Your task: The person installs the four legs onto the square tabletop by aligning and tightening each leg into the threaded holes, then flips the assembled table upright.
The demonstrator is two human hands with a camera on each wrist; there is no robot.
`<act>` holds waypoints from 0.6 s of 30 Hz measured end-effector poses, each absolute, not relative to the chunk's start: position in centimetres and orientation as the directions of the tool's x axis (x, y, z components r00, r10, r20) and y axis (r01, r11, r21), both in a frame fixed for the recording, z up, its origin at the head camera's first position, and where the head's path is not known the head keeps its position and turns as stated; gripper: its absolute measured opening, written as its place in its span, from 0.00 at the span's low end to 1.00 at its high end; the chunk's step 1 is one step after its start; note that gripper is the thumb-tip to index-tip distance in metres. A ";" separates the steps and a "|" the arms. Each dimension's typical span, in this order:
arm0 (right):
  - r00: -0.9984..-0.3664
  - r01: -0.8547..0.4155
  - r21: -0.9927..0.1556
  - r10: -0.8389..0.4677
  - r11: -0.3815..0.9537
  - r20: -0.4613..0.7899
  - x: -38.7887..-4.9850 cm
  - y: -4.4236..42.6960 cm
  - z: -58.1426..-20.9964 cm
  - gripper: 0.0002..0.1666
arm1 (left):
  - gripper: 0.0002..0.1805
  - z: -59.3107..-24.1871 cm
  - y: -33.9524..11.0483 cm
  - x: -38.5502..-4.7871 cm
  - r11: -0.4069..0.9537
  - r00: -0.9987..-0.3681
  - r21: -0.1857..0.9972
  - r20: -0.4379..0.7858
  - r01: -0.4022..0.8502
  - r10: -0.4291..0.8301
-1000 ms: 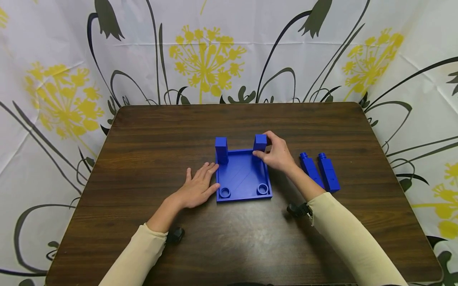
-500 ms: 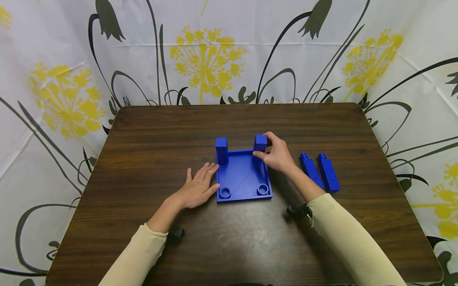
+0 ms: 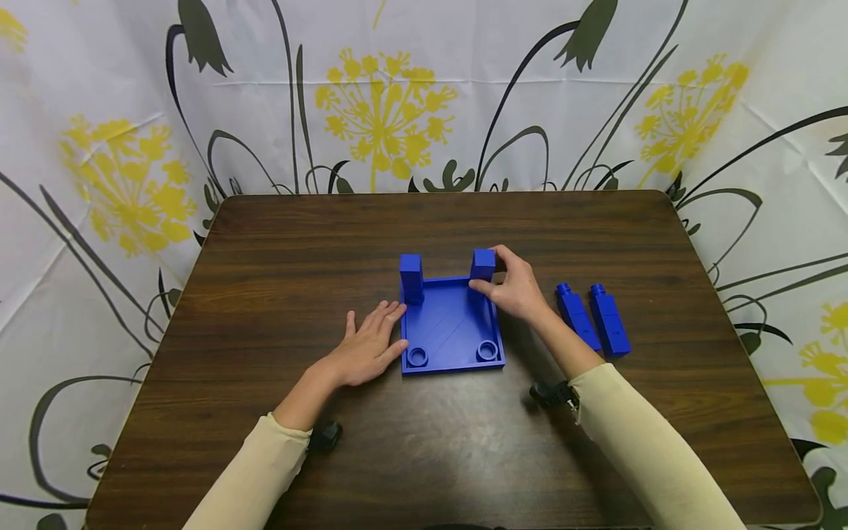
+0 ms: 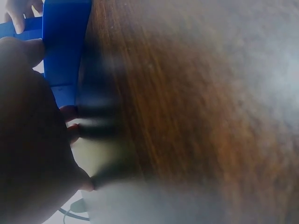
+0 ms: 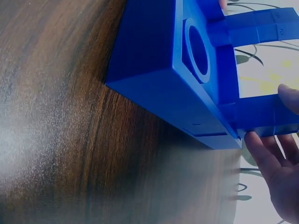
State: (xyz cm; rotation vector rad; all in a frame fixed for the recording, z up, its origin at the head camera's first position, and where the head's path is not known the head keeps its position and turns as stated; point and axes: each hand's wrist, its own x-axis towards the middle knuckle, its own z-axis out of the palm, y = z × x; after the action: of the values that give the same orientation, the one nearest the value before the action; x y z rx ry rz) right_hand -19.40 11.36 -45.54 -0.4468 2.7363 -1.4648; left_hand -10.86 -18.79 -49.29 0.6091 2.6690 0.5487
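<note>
A square blue tray-like base (image 3: 445,324) with a raised rim lies on the table. Blue square posts stand upright at its two far corners, a left post (image 3: 411,278) and a right post (image 3: 483,263). Round sockets show at the near corners, a left socket (image 3: 417,357) and a right socket (image 3: 486,350). My right hand (image 3: 515,288) grips the right post between thumb and fingers, as the right wrist view also shows on that post (image 5: 261,114). With fingers spread and straight, my left hand (image 3: 363,346) rests against the base's left side.
Two more blue posts, one (image 3: 578,316) beside the other (image 3: 610,320), lie on the wooden table (image 3: 298,243) right of the base, round pegs pointing away. Behind the table hangs a flowered curtain (image 3: 411,110).
</note>
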 end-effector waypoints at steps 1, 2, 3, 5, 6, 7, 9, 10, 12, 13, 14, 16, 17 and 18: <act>-0.960 -0.245 -0.815 -0.252 0.525 0.126 -19.3 11.4 -45.5 0.27 | 0.38 -49.3 -18.8 -10.9 0.831 -0.846 0.441 -0.243 0.338 0.474; -0.960 -0.244 -0.813 -0.253 0.528 0.124 -19.3 11.4 -45.4 0.27 | 0.38 -49.3 -18.8 -10.9 0.829 -0.846 0.445 -0.241 0.339 0.475; -0.959 -0.246 -0.811 -0.257 0.531 0.122 -19.2 11.5 -45.4 0.28 | 0.38 -49.4 -18.8 -10.9 0.828 -0.846 0.446 -0.239 0.339 0.476; -0.957 -0.247 -0.802 -0.267 0.545 0.113 -19.0 11.6 -45.2 0.30 | 0.37 -49.4 -18.8 -11.0 0.826 -0.846 0.449 -0.237 0.340 0.477; -0.956 -0.245 -0.797 -0.273 0.552 0.105 -18.9 11.7 -45.0 0.31 | 0.37 -49.5 -18.8 -11.0 0.827 -0.846 0.448 -0.238 0.340 0.477; -0.956 -0.243 -0.791 -0.277 0.562 0.097 -18.7 11.9 -44.9 0.32 | 0.37 -49.5 -18.8 -11.0 0.826 -0.846 0.449 -0.237 0.341 0.478; -0.958 -0.238 -0.772 -0.272 0.590 0.088 -18.2 12.5 -44.6 0.35 | 0.37 -49.6 -18.9 -11.0 0.826 -0.845 0.446 -0.237 0.345 0.480; -0.961 -0.235 -0.757 -0.261 0.610 0.088 -17.9 12.8 -44.5 0.35 | 0.37 -49.7 -18.9 -11.0 0.826 -0.844 0.444 -0.237 0.347 0.482; -0.970 -0.223 -0.717 -0.222 0.661 0.097 -17.2 13.7 -44.4 0.34 | 0.37 -49.8 -18.9 -11.0 0.824 -0.843 0.444 -0.234 0.351 0.485; -0.976 -0.211 -0.688 -0.193 0.694 0.105 -16.8 14.3 -44.3 0.33 | 0.38 -49.8 -18.9 -11.0 0.823 -0.842 0.445 -0.231 0.354 0.487; -0.981 -0.194 -0.659 -0.160 0.727 0.112 -16.4 14.8 -44.3 0.32 | 0.38 -49.8 -18.9 -11.0 0.823 -0.843 0.443 -0.230 0.355 0.487; -0.990 -0.138 -0.605 -0.088 0.784 0.111 -15.5 15.9 -44.2 0.29 | 0.38 -49.9 -18.9 -11.0 0.822 -0.843 0.443 -0.226 0.357 0.488; -0.993 -0.102 -0.580 -0.052 0.808 0.103 -15.0 16.5 -44.1 0.29 | 0.38 -49.9 -19.0 -11.0 0.821 -0.843 0.444 -0.223 0.358 0.489; -0.996 -0.063 -0.562 -0.015 0.825 0.090 -14.5 17.0 -44.1 0.28 | 0.38 -49.9 -19.0 -11.0 0.821 -0.844 0.444 -0.222 0.359 0.489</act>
State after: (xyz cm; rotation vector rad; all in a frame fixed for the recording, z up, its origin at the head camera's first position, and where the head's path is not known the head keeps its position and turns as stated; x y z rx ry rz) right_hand -14.55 17.02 -44.13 -0.0663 3.0785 -0.9523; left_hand -10.99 -19.01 -49.92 0.6423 2.6769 0.5605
